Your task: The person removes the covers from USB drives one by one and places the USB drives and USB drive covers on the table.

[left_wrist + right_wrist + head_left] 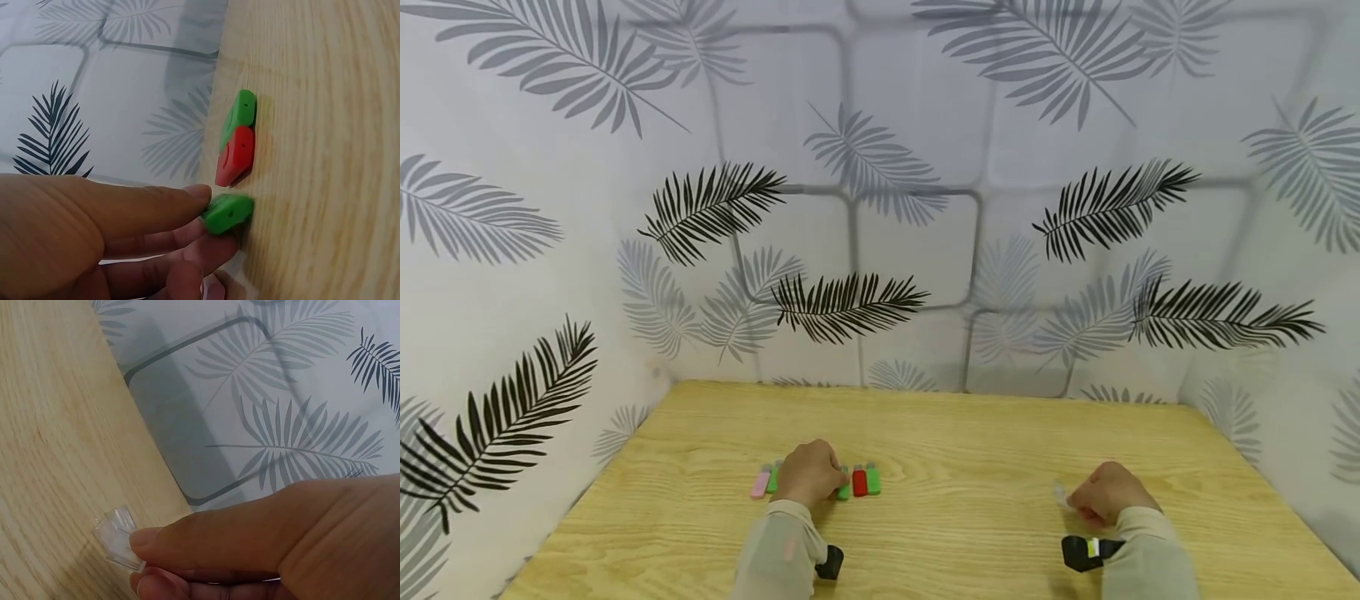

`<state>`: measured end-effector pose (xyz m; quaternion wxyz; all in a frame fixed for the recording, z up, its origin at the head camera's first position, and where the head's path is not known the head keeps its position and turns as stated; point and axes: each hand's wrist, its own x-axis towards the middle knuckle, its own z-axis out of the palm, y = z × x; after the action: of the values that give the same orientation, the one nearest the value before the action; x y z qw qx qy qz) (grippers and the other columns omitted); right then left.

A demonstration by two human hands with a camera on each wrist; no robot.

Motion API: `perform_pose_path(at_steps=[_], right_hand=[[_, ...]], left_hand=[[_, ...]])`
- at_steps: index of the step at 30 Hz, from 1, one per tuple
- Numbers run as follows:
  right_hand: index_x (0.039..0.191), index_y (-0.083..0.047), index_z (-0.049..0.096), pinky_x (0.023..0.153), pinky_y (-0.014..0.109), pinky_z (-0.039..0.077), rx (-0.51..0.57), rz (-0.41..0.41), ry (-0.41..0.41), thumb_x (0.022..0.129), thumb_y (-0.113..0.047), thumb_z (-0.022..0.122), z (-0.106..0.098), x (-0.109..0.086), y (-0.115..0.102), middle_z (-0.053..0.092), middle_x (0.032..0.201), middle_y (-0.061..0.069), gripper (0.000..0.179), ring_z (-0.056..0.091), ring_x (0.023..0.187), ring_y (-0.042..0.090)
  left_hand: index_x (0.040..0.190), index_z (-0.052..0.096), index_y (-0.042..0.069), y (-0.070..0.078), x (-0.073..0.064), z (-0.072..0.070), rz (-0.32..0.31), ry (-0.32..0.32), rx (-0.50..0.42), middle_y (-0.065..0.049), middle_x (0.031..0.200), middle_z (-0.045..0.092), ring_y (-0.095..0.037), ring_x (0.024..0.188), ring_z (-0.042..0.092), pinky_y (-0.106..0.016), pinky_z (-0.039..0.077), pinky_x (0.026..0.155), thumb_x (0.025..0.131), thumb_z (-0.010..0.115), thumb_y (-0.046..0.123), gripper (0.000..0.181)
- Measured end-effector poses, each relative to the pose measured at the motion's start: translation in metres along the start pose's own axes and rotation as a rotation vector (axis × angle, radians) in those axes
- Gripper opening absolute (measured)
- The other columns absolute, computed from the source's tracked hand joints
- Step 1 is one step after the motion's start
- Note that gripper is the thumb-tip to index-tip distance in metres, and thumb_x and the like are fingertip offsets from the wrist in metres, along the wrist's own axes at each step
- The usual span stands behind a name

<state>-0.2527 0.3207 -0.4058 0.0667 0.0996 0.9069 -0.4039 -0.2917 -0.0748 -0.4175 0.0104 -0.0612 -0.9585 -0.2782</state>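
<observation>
A row of USB flash drives lies on the left part of the table. My left hand [808,473] is over the row and pinches a green flash drive [228,214] between thumb and fingers, its body tilted at the tabletop. Just right of it lie a red flash drive [860,481] and another green flash drive [872,479], side by side. Left of the hand are a pink flash drive [762,482] and a partly covered green one [773,477]. Well to the right, my right hand [1108,493] pinches clear plastic caps [117,536]; their exact count is hard to tell.
The light wooden table [955,467] runs back to a pale wall covering [917,250] printed with leaves, which also closes off both sides. A black wrist camera [1078,552] sits below the right hand, another black device [830,562] by the left wrist.
</observation>
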Motion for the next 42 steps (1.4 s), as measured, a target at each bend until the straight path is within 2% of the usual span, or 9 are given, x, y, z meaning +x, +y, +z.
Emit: perform_pose_path(at_steps=[9,18,22,26,31,33,35,38,42], right_hand=[[0.067,-0.003,0.047,0.049,0.025,0.049,0.161,0.038,-0.027,0.073,0.006,0.068,0.008,-0.001,0.004,0.054,0.059,0.006,0.024,0.052,0.052,0.014],[0.068,-0.004,0.045,0.048,0.024,0.048,0.157,0.06,-0.02,0.073,0.006,0.069,0.012,0.0,0.007,0.053,0.058,0.005,0.026,0.052,0.051,0.012],[0.066,-0.006,0.044,0.048,0.023,0.047,0.155,0.069,-0.02,0.073,0.005,0.069,0.012,0.0,0.008,0.053,0.057,0.004,0.029,0.051,0.051,0.012],[0.06,-0.012,0.04,0.047,0.022,0.045,0.169,0.074,-0.031,0.074,0.005,0.068,0.011,0.001,0.009,0.05,0.055,0.002,0.036,0.048,0.05,0.01],[0.059,-0.012,0.041,0.046,0.021,0.045,0.18,0.075,-0.044,0.075,0.005,0.068,0.01,0.002,0.009,0.05,0.055,0.001,0.035,0.047,0.048,0.009],[0.06,-0.012,0.042,0.046,0.021,0.045,0.182,0.078,-0.044,0.076,0.005,0.068,0.01,0.002,0.009,0.05,0.055,0.002,0.034,0.047,0.048,0.009],[0.06,-0.011,0.044,0.046,0.021,0.045,0.181,0.076,-0.045,0.076,0.005,0.068,0.01,0.002,0.009,0.051,0.055,0.002,0.033,0.047,0.048,0.009],[0.059,-0.01,0.045,0.046,0.022,0.045,0.179,0.07,-0.054,0.077,0.004,0.067,0.009,0.001,0.008,0.051,0.055,0.002,0.031,0.047,0.048,0.009],[0.06,-0.011,0.046,0.047,0.022,0.045,0.186,0.067,-0.071,0.078,0.004,0.067,0.008,0.001,0.008,0.051,0.056,0.002,0.031,0.047,0.049,0.009]], left_hand=[[0.066,0.066,0.011,-0.001,0.002,0.001,-0.011,0.007,0.011,0.003,0.06,0.058,-0.012,0.051,0.052,-0.028,0.043,0.047,0.082,0.076,0.015,0.02],[0.066,0.064,0.012,-0.004,0.002,0.003,-0.02,0.009,0.01,0.003,0.058,0.058,-0.013,0.051,0.054,-0.029,0.045,0.049,0.081,0.077,0.015,0.02],[0.067,0.066,0.012,-0.006,0.004,0.001,-0.002,0.054,0.036,0.003,0.062,0.061,-0.014,0.055,0.055,-0.031,0.047,0.051,0.08,0.078,0.016,0.018],[0.069,0.066,0.013,-0.009,0.006,-0.006,-0.029,0.103,0.065,0.002,0.065,0.061,-0.014,0.053,0.055,-0.032,0.047,0.05,0.08,0.078,0.017,0.017],[0.074,0.064,0.011,-0.012,0.003,-0.015,-0.083,0.071,0.034,0.002,0.06,0.061,-0.013,0.049,0.056,-0.03,0.045,0.047,0.083,0.076,0.018,0.016],[0.065,0.058,0.013,-0.012,0.003,-0.015,-0.087,0.045,0.035,0.005,0.052,0.053,-0.01,0.045,0.049,-0.026,0.039,0.043,0.082,0.077,0.02,0.026],[0.055,0.049,0.014,-0.012,0.002,-0.013,-0.074,0.008,0.057,0.008,0.045,0.04,-0.007,0.042,0.036,-0.024,0.03,0.041,0.08,0.079,0.023,0.04],[0.048,0.036,0.016,-0.011,0.0,-0.009,-0.043,-0.046,0.091,0.008,0.045,0.021,-0.009,0.045,0.02,-0.023,0.022,0.041,0.078,0.081,0.026,0.055],[0.05,0.043,0.014,-0.008,-0.002,-0.007,-0.034,-0.072,0.122,0.007,0.048,0.025,-0.009,0.046,0.025,-0.023,0.028,0.042,0.076,0.082,0.028,0.05]])
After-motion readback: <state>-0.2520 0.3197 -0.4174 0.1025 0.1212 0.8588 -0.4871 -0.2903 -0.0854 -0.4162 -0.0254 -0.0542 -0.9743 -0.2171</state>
